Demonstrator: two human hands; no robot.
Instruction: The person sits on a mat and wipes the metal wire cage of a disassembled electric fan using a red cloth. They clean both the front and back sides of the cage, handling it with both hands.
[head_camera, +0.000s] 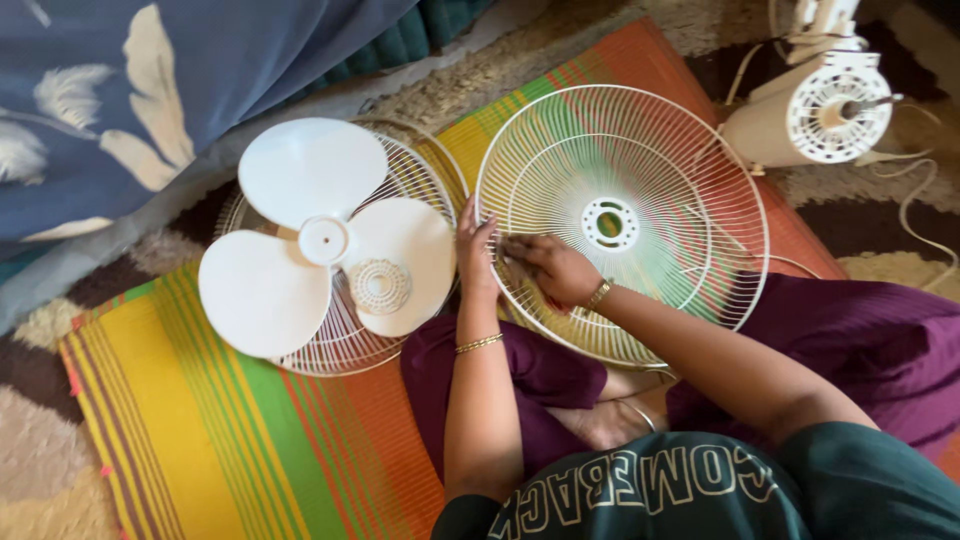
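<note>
White wire fan guard — the rear half, with a round hub plate and holes at its centre — rests tilted over the far right part of the striped woven mat, its near rim propped on the person's purple-clad lap. Both hands meet at the guard's left rim. The left hand curls its fingers over the outer ring, gripping the wire from the side, a gold bangle on that wrist. The right hand lies on the wires just inside the rim, fingertips drawn together and pressed against the grille close beside the left hand; whether something small is pinched between them cannot be told. A gold bracelet shows on that wrist too. Just left of the hands, toward the middle of the mat, the other wire guard lies flat, and on it sits a white three-blade fan propeller, one blade reaching nearly to the left hand. Beyond the mat's far right corner, on the shaggy rug, lies the white fan motor housing with its shaft pointing outward — a white cord trails beside it. A blue floral cloth covers the far left.
</note>
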